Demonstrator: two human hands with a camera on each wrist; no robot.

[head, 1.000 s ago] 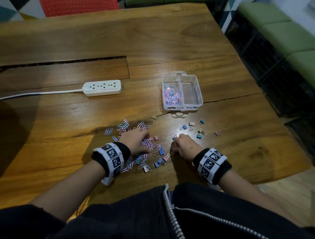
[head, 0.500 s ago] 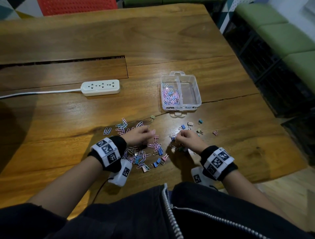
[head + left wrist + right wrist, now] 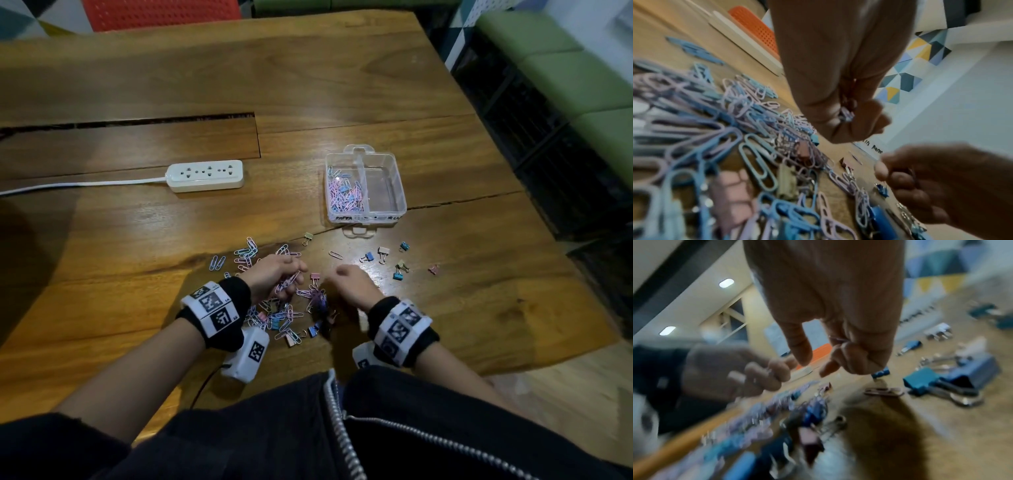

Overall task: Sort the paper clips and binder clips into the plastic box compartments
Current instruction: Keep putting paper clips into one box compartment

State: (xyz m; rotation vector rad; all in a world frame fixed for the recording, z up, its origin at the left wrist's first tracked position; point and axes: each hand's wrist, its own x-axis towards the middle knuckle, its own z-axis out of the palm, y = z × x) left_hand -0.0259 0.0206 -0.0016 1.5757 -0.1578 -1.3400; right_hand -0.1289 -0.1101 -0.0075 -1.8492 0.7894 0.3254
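A mixed pile of pastel paper clips and small binder clips [image 3: 279, 317] lies on the wooden table just in front of me. My left hand [image 3: 277, 274] is raised over it in a fist that grips a bunch of paper clips [image 3: 846, 113]. My right hand [image 3: 346, 284] hovers beside it, its curled fingers [image 3: 857, 353] pinching a thin pink paper clip [image 3: 835, 338]. The clear plastic box [image 3: 399, 181] stands further back, with paper clips [image 3: 344, 197] in its left compartment. Nothing shows in the right compartment. Loose binder clips [image 3: 383, 254] lie scattered right of my hands.
A white power strip [image 3: 205, 176] with its cable lies at the back left. The table's right edge [image 3: 548, 219] drops to a dark floor and a green bench [image 3: 565, 68]. An orange chair [image 3: 161, 13] stands behind the table. A few paper clips [image 3: 246, 251] lie left of the pile.
Both hands were down on the pile gathering clips. They have since lifted off the table and closed, each with paper clips in it.
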